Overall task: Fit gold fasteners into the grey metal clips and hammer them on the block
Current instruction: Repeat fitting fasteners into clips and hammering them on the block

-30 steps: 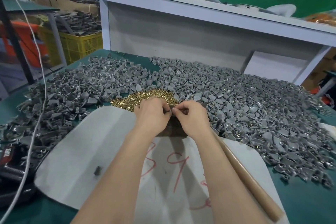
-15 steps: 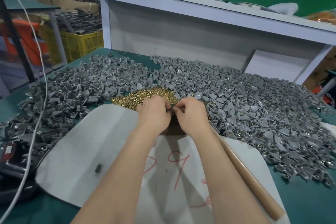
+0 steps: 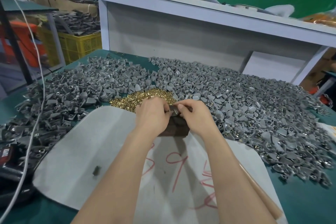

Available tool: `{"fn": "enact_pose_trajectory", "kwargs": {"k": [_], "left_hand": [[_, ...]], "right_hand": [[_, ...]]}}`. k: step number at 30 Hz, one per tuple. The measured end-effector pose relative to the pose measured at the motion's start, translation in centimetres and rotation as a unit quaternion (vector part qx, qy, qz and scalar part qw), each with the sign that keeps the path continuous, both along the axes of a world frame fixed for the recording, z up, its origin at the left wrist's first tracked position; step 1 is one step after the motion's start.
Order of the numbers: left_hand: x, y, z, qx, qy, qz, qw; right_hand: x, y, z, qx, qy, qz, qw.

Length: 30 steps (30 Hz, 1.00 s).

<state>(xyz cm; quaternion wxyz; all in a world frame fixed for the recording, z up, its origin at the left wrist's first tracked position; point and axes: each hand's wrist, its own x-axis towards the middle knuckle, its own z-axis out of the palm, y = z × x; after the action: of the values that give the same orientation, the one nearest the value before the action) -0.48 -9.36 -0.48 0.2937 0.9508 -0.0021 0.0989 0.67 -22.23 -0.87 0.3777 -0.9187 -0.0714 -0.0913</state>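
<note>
While on grey clip (image 3: 173, 110) — left hand (image 3: 152, 115), right hand (image 3: 195, 114)

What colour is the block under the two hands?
The block is dark brown; the head view shows it best.

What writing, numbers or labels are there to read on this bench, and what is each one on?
"9": red handwriting on the white sheet.
Other red marks on the same sheet: partly hidden by the forearms, not readable.
White letters on the black object at the left edge: too blurred to read.
</note>
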Motion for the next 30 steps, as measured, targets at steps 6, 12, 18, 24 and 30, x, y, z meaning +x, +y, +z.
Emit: {"fn": "enact_pose_trajectory", "kwargs": {"k": [6,12,18,24,30], "left_hand": [[0.0,0.1,0.0,-0.005,-0.007,-0.006,1.000],[-0.2,0.1,-0.1,-0.014,-0.012,-0.004,1.000],[-0.2,-0.1,0.0,-0.013,-0.009,-0.001,1.000],[-0.3,-0.1,0.0,-0.009,-0.011,0.003,1.000],[-0.3,-0.1,0.0,-0.009,-0.011,0.002,1.000]], "right_hand": [[0.1,0.4,-0.5,-0.016,-0.013,-0.008,1.000],[0.1,1.3,-1.0,-0.044,-0.056,-0.055,0.996],[-0.2,1.7,-1.6,-0.030,-0.085,-0.062,0.994],[-0.7,2.0,-2.0,-0.017,-0.109,-0.063,0.992],[-0.8,2.3,-2.1,-0.019,-0.115,-0.066,0.991]]}}
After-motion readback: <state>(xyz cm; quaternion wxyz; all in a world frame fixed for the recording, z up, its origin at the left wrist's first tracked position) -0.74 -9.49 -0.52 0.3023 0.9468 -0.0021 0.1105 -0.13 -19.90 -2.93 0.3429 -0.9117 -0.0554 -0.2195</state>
